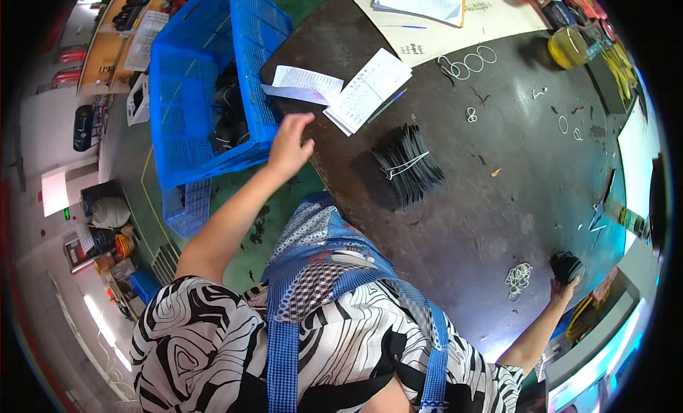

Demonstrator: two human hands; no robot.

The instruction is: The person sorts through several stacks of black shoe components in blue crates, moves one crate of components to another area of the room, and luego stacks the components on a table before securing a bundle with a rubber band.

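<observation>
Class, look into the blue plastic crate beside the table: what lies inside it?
Inside the blue plastic crate lie dark black items, heaped against its near wall. Their kind is unclear, and the wall hides whatever sits lower.

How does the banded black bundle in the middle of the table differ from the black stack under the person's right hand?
The banded bundle lies alone mid-table, untouched; the black stack sits at the table's edge with the right hand on it. A white band crosses the bundle; none shows on the stack. The bundle looks larger and fanned out, the stack compact. Both are black, thin pieces on the dark table.
</observation>
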